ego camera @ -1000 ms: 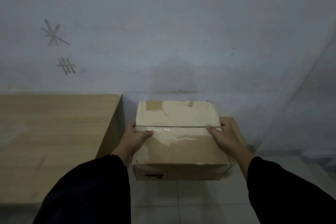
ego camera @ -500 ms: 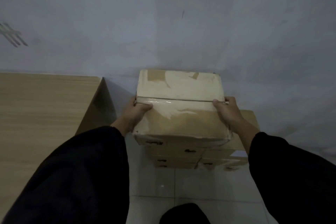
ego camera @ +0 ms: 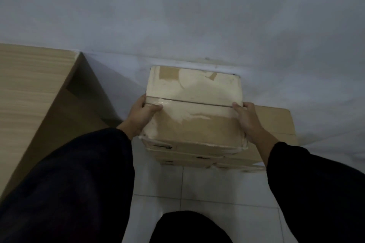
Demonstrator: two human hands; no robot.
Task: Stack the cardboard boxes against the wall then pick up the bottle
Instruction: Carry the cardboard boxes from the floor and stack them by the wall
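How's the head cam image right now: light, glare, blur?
Head view: dim, bluish light throughout. There is a small glare streak on the tape of the top box, beside the left hand. The lower boxes sit in shadow, print unreadable. The near sleeves are soft. The base line of the wall appears to bow, which is wide-angle distortion.

A: Where is the top box [ego camera: 194, 108]?
B: Directly over the stack of boxes [ego camera: 189, 157], near the wall [ego camera: 197, 16].
A: And beside it?
B: The bench [ego camera: 29, 89] stands left, against the wall; a wider box [ego camera: 274, 122] juts out right, lower

small dark print on cardboard boxes [ego camera: 199, 151], unreadable
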